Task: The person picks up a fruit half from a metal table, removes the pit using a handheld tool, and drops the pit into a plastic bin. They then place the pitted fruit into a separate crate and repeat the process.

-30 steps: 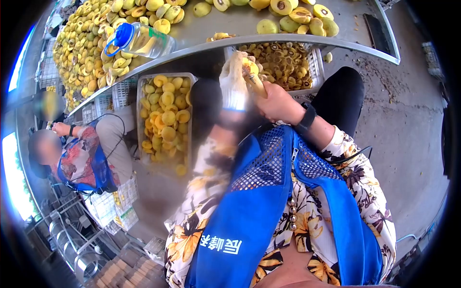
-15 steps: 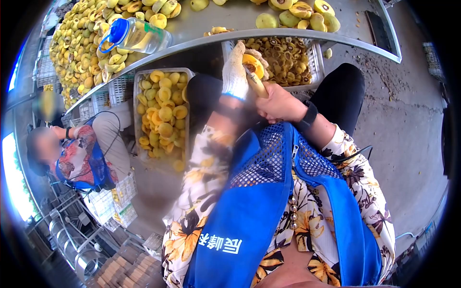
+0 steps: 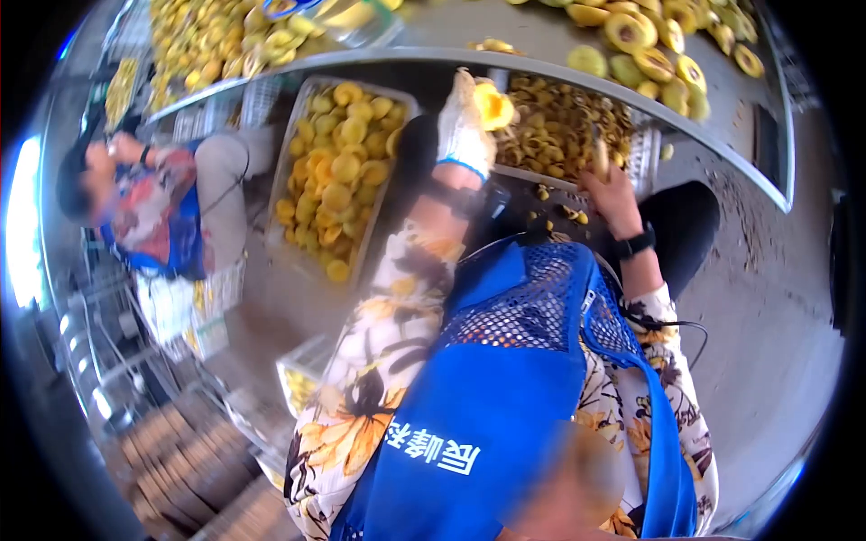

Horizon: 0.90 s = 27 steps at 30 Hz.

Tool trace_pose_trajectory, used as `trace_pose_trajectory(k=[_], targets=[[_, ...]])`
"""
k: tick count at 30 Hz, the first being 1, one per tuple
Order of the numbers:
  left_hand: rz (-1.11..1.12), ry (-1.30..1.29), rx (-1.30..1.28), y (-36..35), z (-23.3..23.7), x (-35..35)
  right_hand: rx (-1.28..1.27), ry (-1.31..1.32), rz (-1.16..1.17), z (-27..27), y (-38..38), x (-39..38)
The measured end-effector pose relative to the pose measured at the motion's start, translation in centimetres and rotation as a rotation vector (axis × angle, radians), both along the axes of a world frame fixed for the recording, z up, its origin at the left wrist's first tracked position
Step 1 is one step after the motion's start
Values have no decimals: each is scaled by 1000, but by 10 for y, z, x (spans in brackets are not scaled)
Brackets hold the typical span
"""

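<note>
My left hand (image 3: 463,122), in a white knitted glove, grips a yellow peach half (image 3: 493,106) with its hollow turned outward. The hand is raised at the left end of a white crate (image 3: 645,158) of brown and yellow pit pieces (image 3: 559,126). My right hand (image 3: 613,200), bare with a black watch at the wrist, is closed round a wooden-handled tool (image 3: 601,155). The tool points up over the right part of that crate, apart from the peach; its tip is blurred. Left of my gloved hand stands a crate (image 3: 281,180) full of peach halves (image 3: 338,171).
A metal-edged table (image 3: 541,61) crosses ahead, carrying heaped peach halves (image 3: 225,41) and uncut-side pieces at right (image 3: 654,54). A clear bottle (image 3: 365,22) lies on it. Another person (image 3: 158,198) sits at left. Scraps (image 3: 564,212) lie below the pit crate.
My right hand has pulled the tool away from the peach, moving right over the pit crate. My left hand still holds the peach half, its hollow now free of brown pit. The view has shifted.
</note>
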State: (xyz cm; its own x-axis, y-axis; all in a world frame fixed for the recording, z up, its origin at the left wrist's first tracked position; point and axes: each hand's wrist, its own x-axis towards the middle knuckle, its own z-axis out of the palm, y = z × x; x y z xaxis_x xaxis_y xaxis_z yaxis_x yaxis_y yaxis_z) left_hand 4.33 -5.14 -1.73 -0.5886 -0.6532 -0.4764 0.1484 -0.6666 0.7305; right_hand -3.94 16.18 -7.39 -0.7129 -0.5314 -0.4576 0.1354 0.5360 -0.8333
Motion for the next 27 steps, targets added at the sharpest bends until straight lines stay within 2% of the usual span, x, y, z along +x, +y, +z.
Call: trace_pose_trajectory(k=[2, 4, 6, 9, 10, 12, 13, 14, 18, 19, 24, 27], targets=[[189, -208, -451, -30, 15, 35, -32, -36, -53, 0, 9, 7], [393, -486, -814, -67, 7, 76, -2, -13, -58, 3, 15, 12], [317, -1193, -1476, -117, -22, 134, -12, -49, -78, 7, 18, 13], [-68, -1626, -1732, -121, -34, 168, -22, -26, -49, 0, 16, 13], [-272, -1675, -1776, -118, -39, 173, -27, -19, -40, -1, 13, 14], [-629, -1402, -1950, -114, -30, 171, -31, -45, -38, 5, 8, 17], [-682, -1278, -1971, -120, -43, 169, -32, -58, -34, 6, 7, 19], [-830, -1289, -1947, -127, -53, 165, -23, -47, -36, 5, 7, 22], [-992, -1399, -1840, -143, -60, 166, -44, -38, 6, 6, 6, 26], [-969, -1450, -1856, -143, -66, 168, -63, -58, 0, 6, 5, 28], [-520, -1362, -1900, -140, -90, 172, -58, -107, 30, 5, 2, 35], [-470, -1393, -1852, -125, -78, 184, 1, -114, 37, 16, -1, 38]])
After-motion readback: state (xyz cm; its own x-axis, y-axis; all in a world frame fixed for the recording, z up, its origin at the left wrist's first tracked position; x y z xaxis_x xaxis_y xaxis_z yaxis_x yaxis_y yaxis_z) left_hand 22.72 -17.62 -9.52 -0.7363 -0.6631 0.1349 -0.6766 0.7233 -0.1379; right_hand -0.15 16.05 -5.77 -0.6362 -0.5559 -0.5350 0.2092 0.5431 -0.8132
